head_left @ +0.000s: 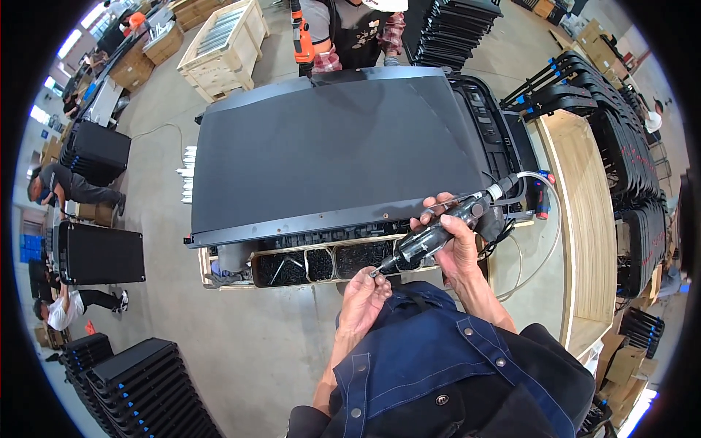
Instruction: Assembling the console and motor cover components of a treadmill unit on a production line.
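My right hand [461, 252] is wrapped round a black air screwdriver [425, 242], which lies slanted with its tip toward my left. A clear air hose [558, 212] runs from its rear end. My left hand [363, 296] is closed in a pinch at the tool's tip; whether a screw sits between the fingers is too small to tell. Just beyond my hands lies a large dark grey panel [336, 153] with a metal edge strip and small holes. Below its near edge, a wooden tray [330, 278] with compartments holds many small black screws and an L-shaped metal key [286, 269].
Across the panel stands a co-worker [350, 33] beside an orange power tool [301, 40]. A plywood crate [584, 219] stands at my right, near stacked black frames [635, 168]. A red-and-blue tool [542, 196] lies by the panel. Black panels are stacked [150, 387] at lower left.
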`<state>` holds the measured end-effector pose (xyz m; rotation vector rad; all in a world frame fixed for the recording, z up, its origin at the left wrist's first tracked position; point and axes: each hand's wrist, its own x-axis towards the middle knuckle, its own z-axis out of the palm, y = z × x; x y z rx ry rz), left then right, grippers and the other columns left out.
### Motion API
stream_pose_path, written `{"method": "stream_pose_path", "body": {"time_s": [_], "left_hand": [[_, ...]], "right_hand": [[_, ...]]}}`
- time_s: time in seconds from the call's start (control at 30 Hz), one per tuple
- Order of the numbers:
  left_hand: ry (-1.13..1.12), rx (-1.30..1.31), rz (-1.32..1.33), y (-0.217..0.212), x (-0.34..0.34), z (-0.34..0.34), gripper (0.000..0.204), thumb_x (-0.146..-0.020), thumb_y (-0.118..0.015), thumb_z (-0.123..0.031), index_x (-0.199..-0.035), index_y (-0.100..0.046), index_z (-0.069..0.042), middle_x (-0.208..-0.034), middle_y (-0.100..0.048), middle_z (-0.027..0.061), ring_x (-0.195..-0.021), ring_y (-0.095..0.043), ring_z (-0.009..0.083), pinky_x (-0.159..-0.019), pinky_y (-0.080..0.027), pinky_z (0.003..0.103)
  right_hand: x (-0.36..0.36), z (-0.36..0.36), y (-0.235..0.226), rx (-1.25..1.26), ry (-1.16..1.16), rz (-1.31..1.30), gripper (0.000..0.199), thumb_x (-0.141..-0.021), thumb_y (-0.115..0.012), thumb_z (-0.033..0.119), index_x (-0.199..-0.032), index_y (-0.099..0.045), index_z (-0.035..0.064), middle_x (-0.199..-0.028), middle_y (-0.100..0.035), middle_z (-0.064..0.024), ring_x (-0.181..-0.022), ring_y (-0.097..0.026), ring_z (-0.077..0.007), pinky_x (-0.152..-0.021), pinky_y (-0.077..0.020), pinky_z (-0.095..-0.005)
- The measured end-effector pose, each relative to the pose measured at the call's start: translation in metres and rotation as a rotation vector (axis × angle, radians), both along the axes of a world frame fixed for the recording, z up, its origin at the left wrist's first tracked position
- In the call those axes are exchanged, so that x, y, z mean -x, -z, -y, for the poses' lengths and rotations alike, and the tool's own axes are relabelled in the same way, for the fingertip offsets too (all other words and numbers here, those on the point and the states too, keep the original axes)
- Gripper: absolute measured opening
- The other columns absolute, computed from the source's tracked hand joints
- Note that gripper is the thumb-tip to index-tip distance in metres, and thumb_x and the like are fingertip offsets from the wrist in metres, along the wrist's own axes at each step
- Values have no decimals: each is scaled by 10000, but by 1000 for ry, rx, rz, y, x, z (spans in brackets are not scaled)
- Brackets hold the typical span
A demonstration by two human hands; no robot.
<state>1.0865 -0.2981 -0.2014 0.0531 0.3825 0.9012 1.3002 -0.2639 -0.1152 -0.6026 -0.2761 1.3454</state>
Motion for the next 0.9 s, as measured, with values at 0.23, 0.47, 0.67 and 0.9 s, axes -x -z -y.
{"method": "stream_pose_path", "body": {"time_s": [0.23, 0.47, 0.67, 0.9], "left_hand": [[-184, -318, -696, -21, -11, -7, 174, -979, -657, -109, -1131, -626, -32, -950, -687, 83, -819, -670, 174, -776, -550, 298], [-265, -448, -950, -25, 3, -41, 159, -986, -632, -80, -1099, -623, 31, -940, -718, 110, -821, -704, 191, -766, -578, 335], [-116, 200, 33, 31, 11, -92, 246, -1030, -582, -260, -1189, -610, -74, -889, -625, 5, -802, -592, 108, -690, -518, 236], [-120, 429, 150, 44, 27, -133, 310, -1016, -569, -399, -1078, -639, -103, -760, -536, -29, -672, -501, 85, -592, -461, 221]], "right_hand": [[-4, -6, 12, 54, 34, 19, 427, -871, -670, 52, -1273, -527, 77, -1201, -623, -120, -984, -644, -214, -1025, -505, -482], [29, -23, 14, 195, 126, -34, 437, -840, -704, 55, -1244, -541, 95, -1188, -637, -111, -965, -638, -219, -1026, -501, -468], [75, -66, -1, -91, 51, 615, 503, -813, -663, -29, -1277, -499, 75, -1296, -597, -161, -1070, -648, -250, -1038, -485, -455], [128, -125, 4, -236, -104, 922, 462, -787, -699, -104, -1195, -529, 31, -1243, -632, -168, -1047, -664, -214, -919, -557, -371]]}}
